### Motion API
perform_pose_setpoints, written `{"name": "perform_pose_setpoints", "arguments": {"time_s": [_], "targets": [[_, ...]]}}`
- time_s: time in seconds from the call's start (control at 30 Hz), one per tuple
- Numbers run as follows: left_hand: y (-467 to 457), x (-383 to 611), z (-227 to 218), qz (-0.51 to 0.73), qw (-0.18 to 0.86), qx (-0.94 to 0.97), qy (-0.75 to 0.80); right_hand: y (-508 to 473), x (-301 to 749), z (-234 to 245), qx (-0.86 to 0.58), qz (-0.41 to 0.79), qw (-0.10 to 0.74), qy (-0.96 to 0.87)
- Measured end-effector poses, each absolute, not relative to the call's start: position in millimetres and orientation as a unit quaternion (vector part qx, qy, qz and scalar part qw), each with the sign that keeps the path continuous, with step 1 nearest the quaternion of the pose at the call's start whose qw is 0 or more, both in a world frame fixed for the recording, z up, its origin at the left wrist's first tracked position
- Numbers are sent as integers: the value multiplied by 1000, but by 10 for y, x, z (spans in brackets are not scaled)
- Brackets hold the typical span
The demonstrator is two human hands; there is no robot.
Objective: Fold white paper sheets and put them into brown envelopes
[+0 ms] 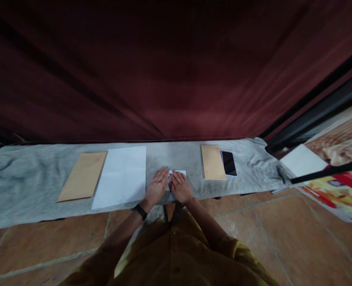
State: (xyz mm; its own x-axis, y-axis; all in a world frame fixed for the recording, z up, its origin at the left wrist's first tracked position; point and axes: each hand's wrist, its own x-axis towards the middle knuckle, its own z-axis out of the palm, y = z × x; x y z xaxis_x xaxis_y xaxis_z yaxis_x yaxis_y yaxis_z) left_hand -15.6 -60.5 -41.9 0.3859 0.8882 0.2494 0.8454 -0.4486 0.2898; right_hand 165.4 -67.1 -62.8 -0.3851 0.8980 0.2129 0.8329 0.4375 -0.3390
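Note:
My left hand (157, 185) lies flat with its fingers stretched out, its fingertips at the left edge of a small folded white paper (183, 172). Palm down, my right hand (180, 187) rests on the same paper with its fingers extended. The hands cover much of the paper, so its folds are hard to make out. Left of my hands is a stack of larger white paper sheets (122, 174). Beside the sheets, farther left, sits a brown envelope (83, 176). To the right of my hands are tan envelopes (213, 162), apart from my fingers.
A dark-screened phone (229, 163) touches the right side of the tan envelopes. Everything lies on a narrow surface covered with grey cloth (253, 167). A dark red curtain (170, 79) hangs behind it. A black frame (318, 115) and a colourful box (339, 194) stand at the right.

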Motion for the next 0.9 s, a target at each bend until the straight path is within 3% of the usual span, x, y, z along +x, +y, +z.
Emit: {"name": "perform_pose_setpoints", "arguments": {"time_s": [0.2, 0.9], "targets": [[-626, 105, -567, 128, 27, 819, 559, -697, 1782, -676, -550, 49, 176, -815], [-1096, -144, -672, 146, -17, 777, 612, -774, 2165, -754, -574, -35, 174, -799]]}}
